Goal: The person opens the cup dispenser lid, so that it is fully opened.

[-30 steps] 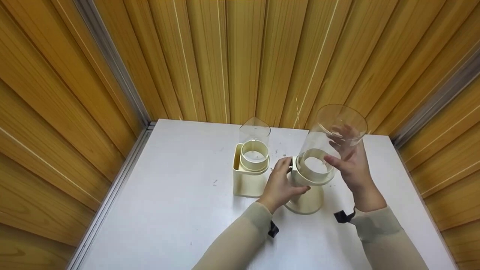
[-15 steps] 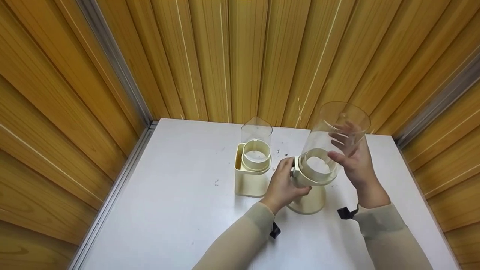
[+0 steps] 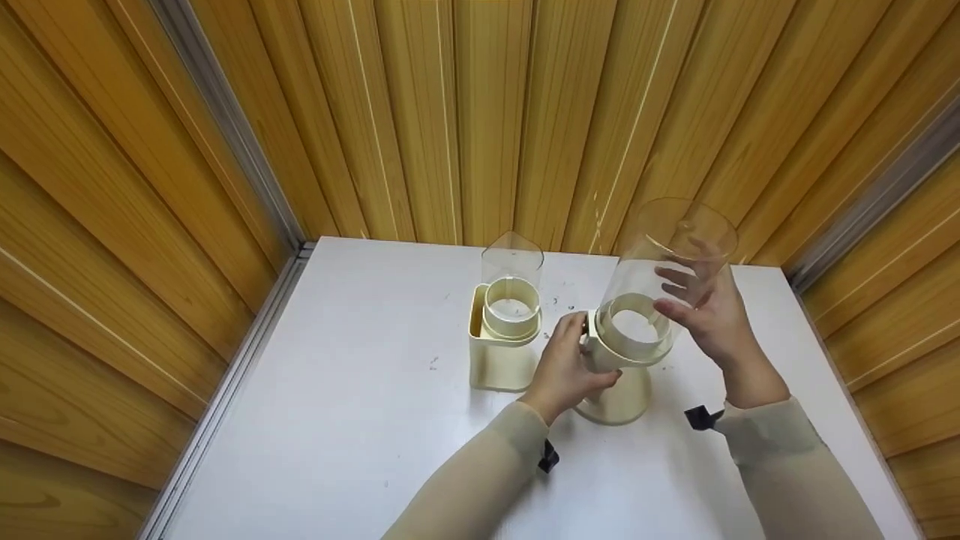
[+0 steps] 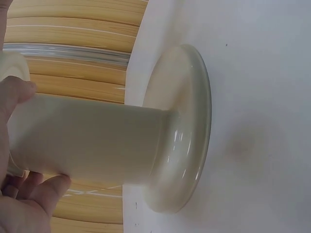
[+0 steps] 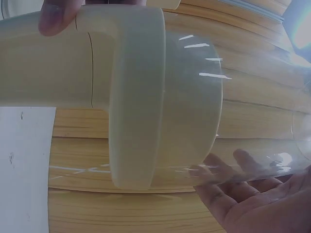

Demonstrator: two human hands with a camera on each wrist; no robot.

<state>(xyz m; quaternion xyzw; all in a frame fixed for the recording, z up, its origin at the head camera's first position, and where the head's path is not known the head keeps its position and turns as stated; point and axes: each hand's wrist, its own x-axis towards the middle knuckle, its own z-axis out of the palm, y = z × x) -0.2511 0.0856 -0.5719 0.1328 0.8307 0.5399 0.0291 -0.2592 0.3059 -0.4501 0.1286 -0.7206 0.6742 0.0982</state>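
Note:
A cream pedestal stand (image 3: 616, 401) with a round base and a raised ring stands right of centre on the table. From that ring a wide clear tube (image 3: 626, 277) rises, leaning up to the right. My left hand (image 3: 564, 371) grips the stand's upper part; the left wrist view shows its fingers and thumb around the cream column (image 4: 92, 136). Beside the clear tube, my right hand (image 3: 716, 319) has its fingers spread and loosely bent about the right side. Some fingers show through the tube wall in the right wrist view; firm contact cannot be made out.
Left of the stand is a second cream holder (image 3: 501, 364) with a ring and a side pocket, carrying another clear piece (image 3: 512, 259). The white table (image 3: 337, 390) has small dark marks. Wood-patterned panels (image 3: 487, 112) and metal rails close in the back and sides.
My right hand has shifted slightly right relative to the tube, and its sleeve has moved right too. The left hand keeps its hold; both cream pieces stand nearly where they were.

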